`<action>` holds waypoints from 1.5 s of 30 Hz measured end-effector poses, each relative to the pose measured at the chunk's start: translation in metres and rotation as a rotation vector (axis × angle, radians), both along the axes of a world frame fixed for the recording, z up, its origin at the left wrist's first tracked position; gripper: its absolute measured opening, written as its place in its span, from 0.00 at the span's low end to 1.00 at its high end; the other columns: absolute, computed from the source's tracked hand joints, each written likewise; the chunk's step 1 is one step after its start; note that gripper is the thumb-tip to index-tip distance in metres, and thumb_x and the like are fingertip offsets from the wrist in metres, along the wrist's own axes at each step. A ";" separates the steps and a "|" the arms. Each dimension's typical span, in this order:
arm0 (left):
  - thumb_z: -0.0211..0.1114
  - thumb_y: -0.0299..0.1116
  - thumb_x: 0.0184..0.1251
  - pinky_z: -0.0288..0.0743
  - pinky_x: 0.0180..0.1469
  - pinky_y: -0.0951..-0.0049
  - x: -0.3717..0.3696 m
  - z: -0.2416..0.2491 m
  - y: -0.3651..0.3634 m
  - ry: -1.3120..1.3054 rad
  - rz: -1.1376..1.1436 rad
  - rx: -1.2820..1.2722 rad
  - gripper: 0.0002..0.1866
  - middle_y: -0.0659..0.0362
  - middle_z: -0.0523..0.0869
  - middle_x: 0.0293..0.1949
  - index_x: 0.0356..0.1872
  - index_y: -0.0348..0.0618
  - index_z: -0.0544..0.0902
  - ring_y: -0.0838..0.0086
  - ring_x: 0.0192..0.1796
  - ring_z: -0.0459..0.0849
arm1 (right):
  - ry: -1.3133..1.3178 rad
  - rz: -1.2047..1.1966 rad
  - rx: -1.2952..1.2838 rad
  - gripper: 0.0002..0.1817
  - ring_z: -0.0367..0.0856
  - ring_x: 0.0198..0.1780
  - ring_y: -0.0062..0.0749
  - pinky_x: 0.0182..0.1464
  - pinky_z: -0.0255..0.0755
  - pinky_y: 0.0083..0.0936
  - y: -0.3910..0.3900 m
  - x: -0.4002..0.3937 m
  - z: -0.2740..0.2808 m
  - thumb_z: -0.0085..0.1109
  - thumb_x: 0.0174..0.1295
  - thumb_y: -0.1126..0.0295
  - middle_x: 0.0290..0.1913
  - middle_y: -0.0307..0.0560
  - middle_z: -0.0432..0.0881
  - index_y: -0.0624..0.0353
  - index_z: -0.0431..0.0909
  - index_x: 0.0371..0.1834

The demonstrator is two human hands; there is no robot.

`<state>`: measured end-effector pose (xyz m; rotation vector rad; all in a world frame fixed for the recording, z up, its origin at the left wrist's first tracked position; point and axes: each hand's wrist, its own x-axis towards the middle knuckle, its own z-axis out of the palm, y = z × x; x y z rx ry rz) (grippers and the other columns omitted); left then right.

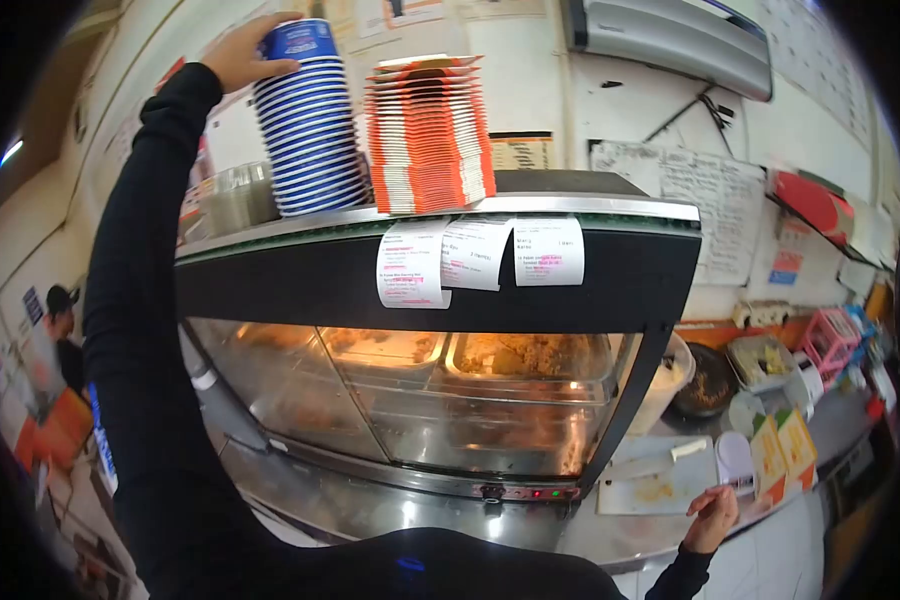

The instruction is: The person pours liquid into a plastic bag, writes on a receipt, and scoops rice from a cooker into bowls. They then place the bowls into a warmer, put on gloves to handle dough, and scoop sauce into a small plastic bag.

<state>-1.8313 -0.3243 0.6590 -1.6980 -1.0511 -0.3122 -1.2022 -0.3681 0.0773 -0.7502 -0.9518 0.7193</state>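
My left hand (242, 55) is raised to the top of a tall stack of blue paper cups (308, 130), its fingers closed around the topmost cup. The stack stands on top of a glass-fronted food warmer (420, 400). Right beside it rises a stack of folded orange and white paper boxes (430, 140). Down at the lower right, my right hand (712, 518) hangs in the air with loosely curled fingers and nothing in it. It is nearest to a small white scale (735, 460) and a cutting board (660, 490).
Printed order slips (412, 265) hang from the warmer's front edge. Clear plastic containers (238, 200) stand left of the cups. A knife (660, 460) lies on the board. Behind it are a dark pan (703, 380) and a white tub (670, 375). Another person (63, 330) is far left.
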 end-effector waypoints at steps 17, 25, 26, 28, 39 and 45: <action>0.66 0.50 0.54 0.74 0.54 0.65 0.016 -0.002 0.000 0.007 0.078 0.233 0.33 0.49 0.77 0.51 0.59 0.47 0.70 0.58 0.50 0.79 | 0.047 0.010 -0.013 0.19 0.68 0.17 0.23 0.20 0.66 0.19 -0.064 -0.091 0.007 0.48 0.67 0.56 0.16 0.40 0.69 0.62 0.72 0.27; 0.73 0.40 0.51 0.75 0.53 0.69 -0.008 0.005 -0.086 -0.154 -0.647 0.684 0.31 0.53 0.79 0.51 0.58 0.44 0.73 0.64 0.49 0.81 | 0.101 0.117 -0.020 0.20 0.69 0.17 0.25 0.21 0.66 0.21 -0.065 -0.109 -0.004 0.49 0.66 0.55 0.16 0.42 0.70 0.63 0.73 0.28; 0.72 0.31 0.52 0.75 0.54 0.69 -0.019 -0.006 -0.112 -0.247 -0.682 0.712 0.30 0.51 0.78 0.54 0.57 0.38 0.73 0.65 0.52 0.79 | 0.094 0.179 -0.013 0.20 0.70 0.17 0.25 0.22 0.66 0.22 -0.063 -0.117 -0.004 0.49 0.66 0.55 0.17 0.42 0.71 0.64 0.73 0.28; 0.67 0.31 0.56 0.74 0.55 0.66 -0.015 -0.068 -0.162 -0.355 -0.807 0.612 0.27 0.46 0.77 0.53 0.57 0.34 0.72 0.62 0.54 0.79 | 0.015 0.333 -0.017 0.21 0.72 0.20 0.26 0.25 0.68 0.22 -0.056 -0.140 -0.003 0.50 0.66 0.54 0.20 0.43 0.73 0.64 0.74 0.30; 0.77 0.40 0.29 0.74 0.39 0.62 0.171 -0.581 -0.277 -1.071 -0.120 -0.116 0.40 0.47 0.76 0.43 0.49 0.38 0.69 0.57 0.39 0.77 | 0.009 1.952 -0.252 0.19 0.73 0.56 0.28 0.59 0.67 0.26 -0.075 -0.287 0.024 0.54 0.65 0.71 0.53 0.46 0.76 0.65 0.69 0.57; 0.76 0.35 0.44 0.72 0.42 0.70 0.286 -0.704 -0.389 -1.662 0.442 0.155 0.35 0.51 0.75 0.47 0.54 0.40 0.68 0.67 0.44 0.76 | -0.458 2.007 -0.227 0.14 0.74 0.46 0.18 0.51 0.68 0.18 -0.185 -0.337 -0.072 0.46 0.70 0.64 0.42 0.37 0.79 0.60 0.74 0.51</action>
